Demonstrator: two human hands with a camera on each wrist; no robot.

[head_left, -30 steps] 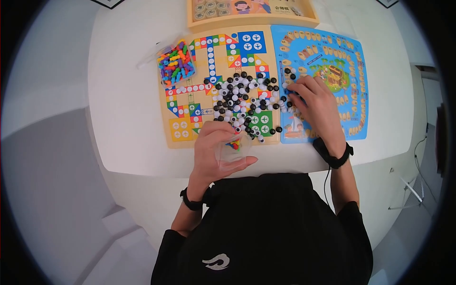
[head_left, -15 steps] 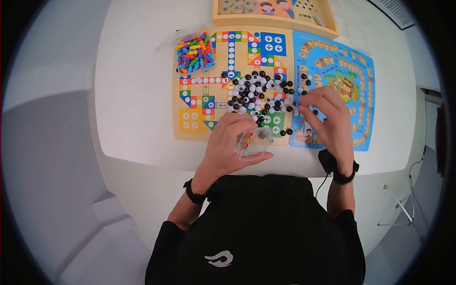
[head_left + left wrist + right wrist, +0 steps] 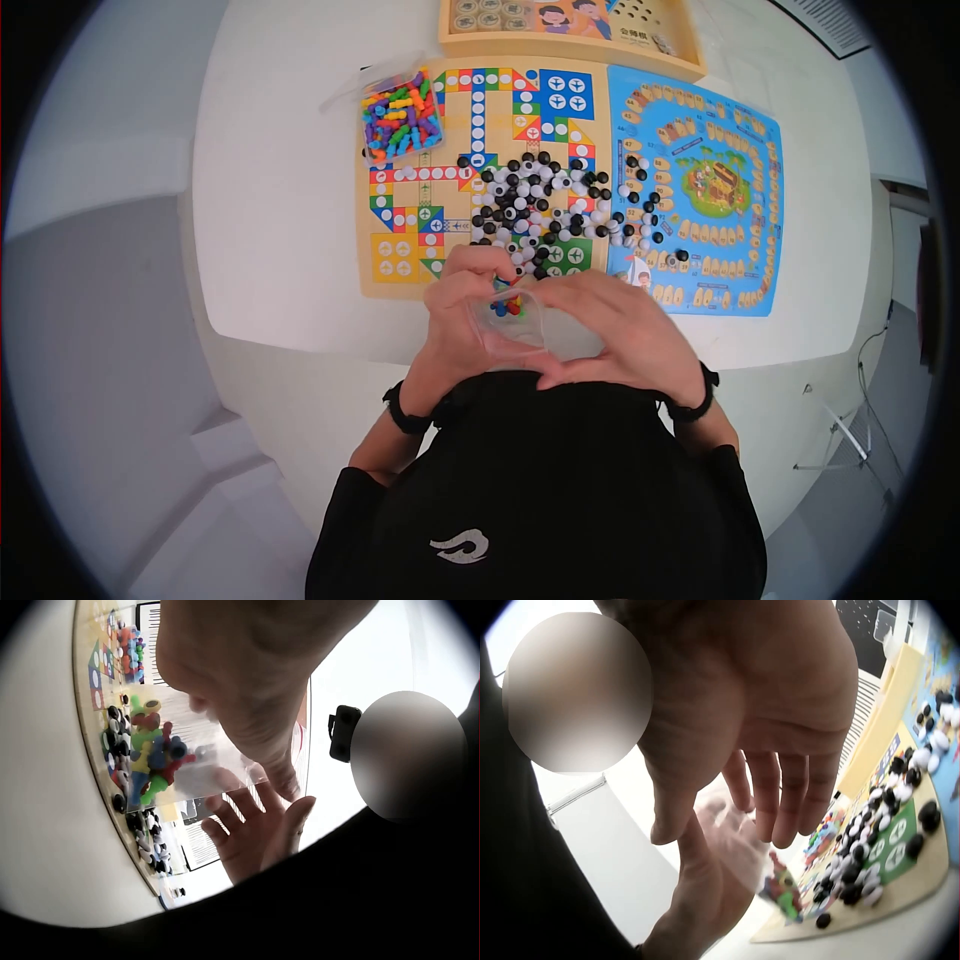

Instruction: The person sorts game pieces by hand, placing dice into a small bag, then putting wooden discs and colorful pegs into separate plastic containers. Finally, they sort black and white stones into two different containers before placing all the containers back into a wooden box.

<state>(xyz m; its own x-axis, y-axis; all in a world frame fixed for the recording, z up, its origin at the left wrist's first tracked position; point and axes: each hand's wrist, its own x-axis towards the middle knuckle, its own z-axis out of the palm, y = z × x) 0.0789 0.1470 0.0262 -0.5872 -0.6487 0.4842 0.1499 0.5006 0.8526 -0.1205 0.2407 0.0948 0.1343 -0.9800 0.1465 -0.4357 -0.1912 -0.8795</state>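
The left hand [image 3: 448, 317] curls close beside the straighter-fingered right hand [image 3: 640, 340]

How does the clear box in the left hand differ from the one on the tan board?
The held box is gripped by the left hand; the board box sits on the tan board.
The held box contains few pegs; the board box is heaped with them.
Both boxes are clear and hold multicoloured pegs.

A white counter [image 3: 270, 220] with rounded corners filled the middle; to its left a grey expanse [image 3: 130, 320] met paler surfaces, wall or floor unclear; white boxy blocks [image 3: 210, 520] stood lower down; a dark-striped panel [image 3: 826, 22] showed upper right; a slim metal frame [image 3: 850, 436] stood at right.
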